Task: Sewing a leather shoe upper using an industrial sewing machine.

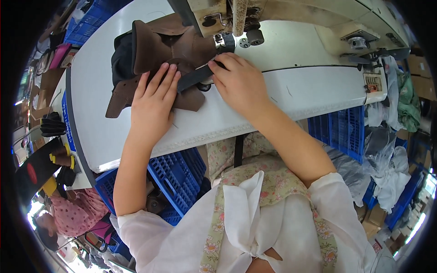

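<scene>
A brown leather shoe upper (152, 50) with a dark lining lies on the white sewing table, its right end at the presser foot (224, 41) of a sewing machine (291, 18). My left hand (152, 102) rests on the leather's near side, fingers stretched out flat. Between thumb and fingertips, my right hand (241, 84) pinches a flat black strip (193, 78) close to the presser foot. The strip slants down to the left across the leather, toward my left fingers. My right fingers cover the strip's upper end.
Blue plastic crates (175, 177) stand below the table's near edge (218, 132), with another blue crate (337, 129) at the right. Clear plastic bags (387, 159) hang beyond it. At the far left sits another person in pink patterned clothing (82, 209).
</scene>
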Tool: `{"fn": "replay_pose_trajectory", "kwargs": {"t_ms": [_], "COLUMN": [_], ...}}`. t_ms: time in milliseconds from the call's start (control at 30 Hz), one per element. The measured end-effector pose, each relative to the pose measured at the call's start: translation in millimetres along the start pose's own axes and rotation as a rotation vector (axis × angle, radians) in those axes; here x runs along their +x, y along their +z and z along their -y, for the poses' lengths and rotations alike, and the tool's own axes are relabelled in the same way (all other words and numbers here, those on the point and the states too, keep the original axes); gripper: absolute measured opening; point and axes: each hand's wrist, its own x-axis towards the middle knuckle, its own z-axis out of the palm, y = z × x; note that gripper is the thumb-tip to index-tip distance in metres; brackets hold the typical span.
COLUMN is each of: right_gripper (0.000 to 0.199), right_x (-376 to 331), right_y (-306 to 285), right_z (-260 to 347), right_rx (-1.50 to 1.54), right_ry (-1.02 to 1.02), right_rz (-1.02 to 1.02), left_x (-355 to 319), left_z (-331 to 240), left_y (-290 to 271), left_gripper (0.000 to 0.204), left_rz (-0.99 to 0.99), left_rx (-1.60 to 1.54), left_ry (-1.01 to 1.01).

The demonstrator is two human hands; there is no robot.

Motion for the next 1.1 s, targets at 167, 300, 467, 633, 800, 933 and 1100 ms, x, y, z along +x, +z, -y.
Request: {"fn": "replay_pose_trajectory", "kwargs": {"t_ms": [167,300,467,633,800,933,1100], "right_gripper": [0.028,0.028,0.028,0.032,0.033,0.034,0.032], "right_x": [0,1,-1,-8,-9,-10,-9], "right_y": [-1,1,-2,0,-2,-5,-6], "right_z": [0,-3,-3,2,4,2,-11], "right_rx": [0.02,0.018,-0.041,-0.043,-0.036,-0.028,-0.026], "right_ry": [0.018,0.014,-0.074,0.024,0.025,0.029,0.014], "right_rz": [0.016,-0.002,-0.063,0.012,0.013,0.022,0.041], "left_x": [4,3,4,4,6,7,11], "left_z": [-5,-14,-20,-25,-29,-39,-55], "left_y": [-5,-6,-4,-2,-3,-3,-2], "left_gripper": [0.057,0.042,0.033,0.031,0.023,0.022,0.026], "left_rz": [-0.02,-0.015,-0.014,-0.027,-0.048,-0.095,-0.129], "left_rx": [0.007,0.026,0.04,0.053,0.087,0.119,0.114], "left_ry": [0.015,0.044,0.05,0.046,0.058,0.112,0.079]}}
